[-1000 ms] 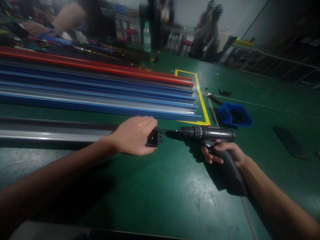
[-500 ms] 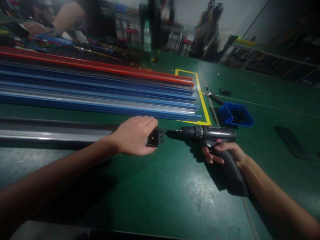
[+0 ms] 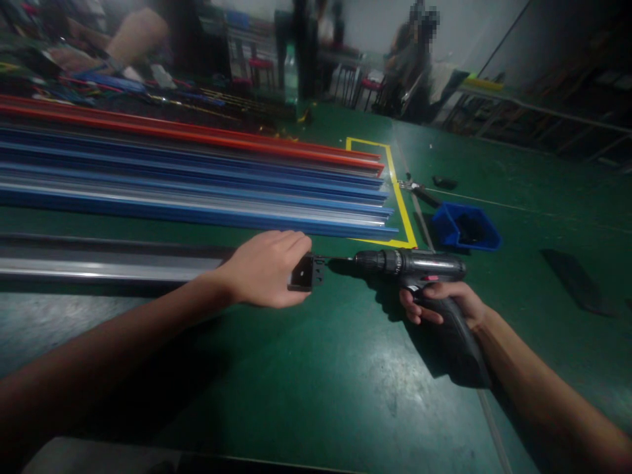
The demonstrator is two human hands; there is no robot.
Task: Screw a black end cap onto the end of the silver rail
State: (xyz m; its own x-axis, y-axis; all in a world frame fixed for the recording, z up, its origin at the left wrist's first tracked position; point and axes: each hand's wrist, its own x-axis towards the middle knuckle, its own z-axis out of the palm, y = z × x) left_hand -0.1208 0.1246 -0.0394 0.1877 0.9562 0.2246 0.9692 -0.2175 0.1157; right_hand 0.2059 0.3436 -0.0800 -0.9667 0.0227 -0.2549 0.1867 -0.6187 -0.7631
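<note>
My left hand (image 3: 269,268) is wrapped over the right end of a long grey metal profile (image 3: 103,260) lying on the green table. A small dark end bracket (image 3: 305,273) with holes shows past my fingers at that end. In my right hand (image 3: 444,303) is a black cordless drill (image 3: 419,263), gripped by its handle, its body lying level. The drill's thin bit (image 3: 336,257) points left and reaches the bracket; whether its tip sits in a screw is too small to tell.
Long blue profiles (image 3: 197,191) and red ones (image 3: 222,133) lie behind, ending inside a yellow tape outline (image 3: 402,204). Right of them are pliers (image 3: 419,189), a blue bin (image 3: 467,227) with dark parts and a dark flat piece (image 3: 575,280). Another person's arm (image 3: 138,39) is over wires far left.
Both hands, the drill and the profile hold nearly the same place. At the far left, the other person's hand and a small white piece near it have shifted slightly.
</note>
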